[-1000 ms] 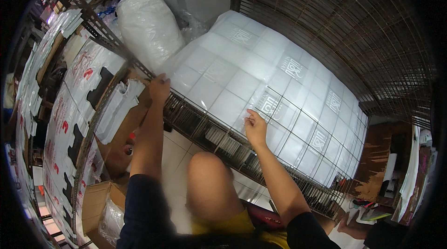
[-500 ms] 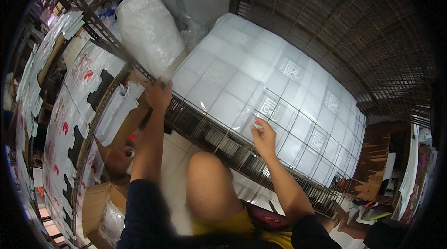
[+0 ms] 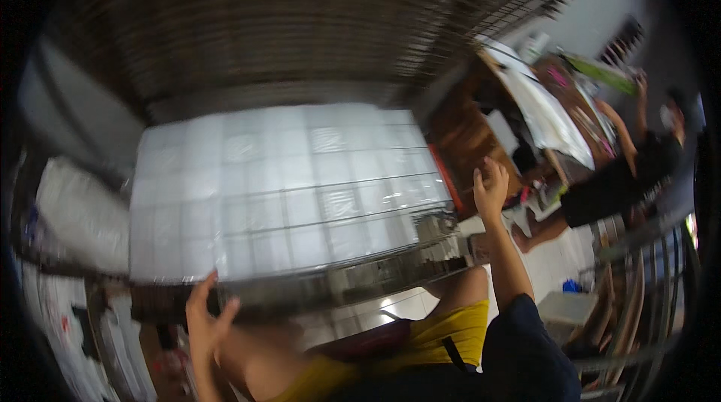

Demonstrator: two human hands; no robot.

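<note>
A broad layer of translucent white plastic sheets with pale printed marks (image 3: 293, 154) lies in front of me. Thin wires of a metal grid rack (image 3: 300, 226) cross over its near and right parts. My left hand (image 3: 208, 319) is at the rack's near left edge, fingers apart and nothing held; whether a fingertip touches the edge I cannot tell. Raised beyond the right end of the sheets, my right hand (image 3: 491, 188) is empty, its fingers loosely bent and apart. Motion blurs much of the picture.
A stack of wire racks (image 3: 285, 34) rises tilted behind the sheets. At the left stands a large stuffed white plastic bag (image 3: 82, 214). To the right are a brown board (image 3: 469, 128), a cluttered table, and a person in dark clothes (image 3: 627, 184) reaching toward a green item.
The view has swung to the right, bringing the other person in. My right hand has left the wire grid and moved right, past its end. My left hand has come off the rack's corner post.
</note>
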